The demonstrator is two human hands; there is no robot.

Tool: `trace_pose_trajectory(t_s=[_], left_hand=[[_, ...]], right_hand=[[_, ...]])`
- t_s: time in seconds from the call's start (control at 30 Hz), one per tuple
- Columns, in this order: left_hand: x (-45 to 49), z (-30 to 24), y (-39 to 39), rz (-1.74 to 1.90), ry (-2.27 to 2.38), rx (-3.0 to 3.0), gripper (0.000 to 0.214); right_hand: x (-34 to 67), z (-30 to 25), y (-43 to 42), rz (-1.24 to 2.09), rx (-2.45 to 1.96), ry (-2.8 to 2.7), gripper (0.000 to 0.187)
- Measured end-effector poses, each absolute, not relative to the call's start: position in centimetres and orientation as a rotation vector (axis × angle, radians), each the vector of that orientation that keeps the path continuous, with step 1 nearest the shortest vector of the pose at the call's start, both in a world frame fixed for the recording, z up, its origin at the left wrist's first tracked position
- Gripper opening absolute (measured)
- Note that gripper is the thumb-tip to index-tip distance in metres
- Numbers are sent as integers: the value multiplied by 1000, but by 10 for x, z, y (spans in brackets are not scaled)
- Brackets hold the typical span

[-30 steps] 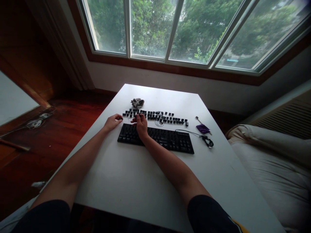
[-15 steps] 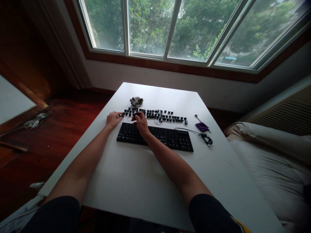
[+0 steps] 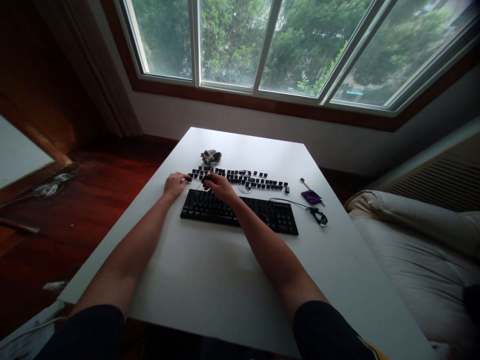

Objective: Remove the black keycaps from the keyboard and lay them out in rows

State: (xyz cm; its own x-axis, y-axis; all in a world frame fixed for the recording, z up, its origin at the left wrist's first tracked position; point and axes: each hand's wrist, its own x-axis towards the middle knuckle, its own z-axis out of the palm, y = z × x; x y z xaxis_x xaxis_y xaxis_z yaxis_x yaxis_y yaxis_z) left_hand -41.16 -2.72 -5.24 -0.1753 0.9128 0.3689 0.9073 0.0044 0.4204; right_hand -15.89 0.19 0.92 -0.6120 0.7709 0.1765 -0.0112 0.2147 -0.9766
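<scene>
At the left end of the keycap rows, my left hand (image 3: 174, 186) has its thumb and forefinger around a black keycap (image 3: 188, 179) on the table. My right hand (image 3: 220, 187) is closed on a small black-handled tool with thin wire, which looks like a keycap puller (image 3: 205, 179). It is held just above the far left part of the black keyboard (image 3: 210, 209), and the fingers cover part of it. Beyond the keyboard, several loose black keycaps (image 3: 264, 182) lie in uneven rows on the white table (image 3: 210, 265).
A crumpled grey cloth (image 3: 211, 157) lies behind the keycaps. To the right are a purple cloth-like item (image 3: 311, 196), a small brush-like stick (image 3: 302, 180) and the coiled keyboard cable (image 3: 318, 217). A pale sofa (image 3: 405, 240) stands beyond the table's right edge.
My right hand has turned and shifted slightly, its fingers now pointing more to the left with the puller. My left hand stays at the same keycap.
</scene>
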Motion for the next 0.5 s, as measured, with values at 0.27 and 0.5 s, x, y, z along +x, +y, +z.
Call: trace_pose_trajectory(t_s=[0.27, 0.5], left_hand=[[-415, -58, -26, 993, 2221, 2060, 28], [-415, -58, -26, 1019, 2209, 2096, 25]], right_hand=[[-153, 7, 9, 1426, -721, -1867, 13], [-148, 10, 4, 1206, -717, -2160, 16]])
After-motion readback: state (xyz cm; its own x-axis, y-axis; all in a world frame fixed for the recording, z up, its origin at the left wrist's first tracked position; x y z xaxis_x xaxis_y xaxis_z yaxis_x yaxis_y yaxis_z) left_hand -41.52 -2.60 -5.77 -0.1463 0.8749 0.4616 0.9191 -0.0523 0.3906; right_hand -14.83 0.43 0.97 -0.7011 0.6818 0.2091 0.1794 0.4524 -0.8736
